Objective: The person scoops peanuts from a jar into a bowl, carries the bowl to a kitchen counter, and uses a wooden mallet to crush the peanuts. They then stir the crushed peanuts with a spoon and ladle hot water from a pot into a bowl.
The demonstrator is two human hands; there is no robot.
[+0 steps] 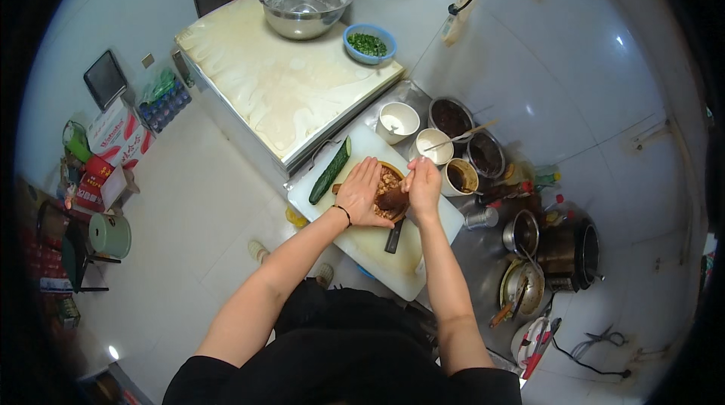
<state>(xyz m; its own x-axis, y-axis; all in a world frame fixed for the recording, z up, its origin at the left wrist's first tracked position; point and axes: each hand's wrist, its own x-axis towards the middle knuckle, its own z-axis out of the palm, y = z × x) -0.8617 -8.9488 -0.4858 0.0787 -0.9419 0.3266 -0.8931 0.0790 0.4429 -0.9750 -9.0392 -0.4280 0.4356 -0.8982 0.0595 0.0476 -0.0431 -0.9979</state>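
Observation:
A wooden mortar holding crushed light-brown bits stands on the white cutting board. My left hand lies over its left side, fingers extended along the rim. My right hand is closed around the top of a dark wooden pestle, whose thick end rests among the bits. A cucumber with one cut end lies on the board left of my left hand. Below the mortar, the black handle of a knife sticks out; its blade is hidden.
Right of the board stand a white tub, pots of dark sauce, a glass, bottles and a cooker. The pale worktop beyond carries a steel bowl and a blue bowl of chopped greens.

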